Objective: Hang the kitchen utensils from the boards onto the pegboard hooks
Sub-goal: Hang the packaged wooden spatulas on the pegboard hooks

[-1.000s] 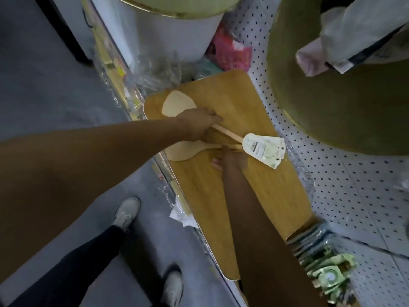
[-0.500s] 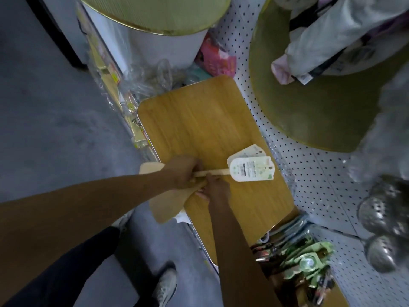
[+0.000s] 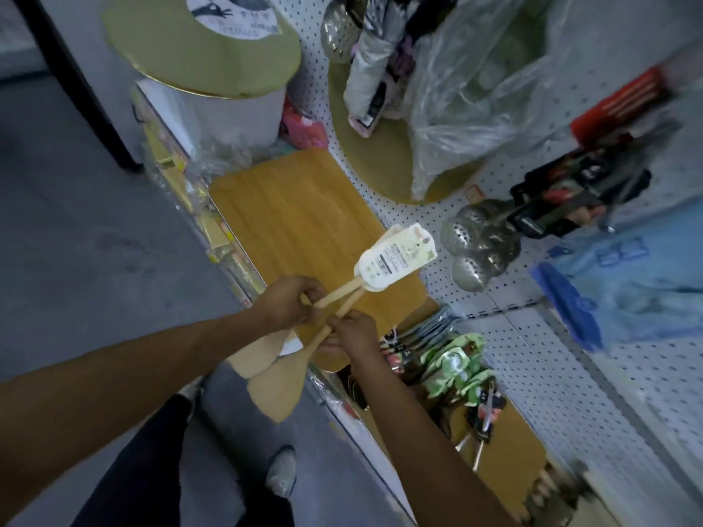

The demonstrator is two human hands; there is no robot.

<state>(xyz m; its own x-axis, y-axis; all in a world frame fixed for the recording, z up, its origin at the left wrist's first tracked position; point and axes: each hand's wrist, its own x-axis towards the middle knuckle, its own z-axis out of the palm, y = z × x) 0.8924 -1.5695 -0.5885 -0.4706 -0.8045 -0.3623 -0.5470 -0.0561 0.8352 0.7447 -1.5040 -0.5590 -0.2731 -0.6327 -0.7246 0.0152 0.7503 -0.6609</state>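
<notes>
the risk i see from here is a drop or a snag. the 2 wooden spatulas (image 3: 293, 359) cross each other like scissors between my hands, and each handle is held only near its middle, so if either grip loosens while i swing them toward the pegboard (image 3: 532, 374), a blade could slip down off the edge of the wooden board (image 3: 304, 222) to the floor. the white paper tags (image 3: 395, 256) at the handle ends overlap, so i judge i could miss a hanging hole or push both tags onto 1 hook crookedly; i cannot see the holes clearly. the metal skimmers (image 3: 479, 245) hang just past the board's far right corner, near the tags, and a careless swing could knock them.

my left hand (image 3: 289, 310) has its fingers curled round the handles at the board's near edge, gripping where they cross. my right hand (image 3: 353, 332) is just beside it, nearer me, fingers wrapped under the lower handle. both hands hold wood; neither is spread wide.

the spatulas are lifted off the board: the blades hang beyond its near edge, over the floor, below my hands, and the tagged ends point up over the board's right side. the handles run through my fingers, touching them, with the crossing point between the 2 hands.
</notes>
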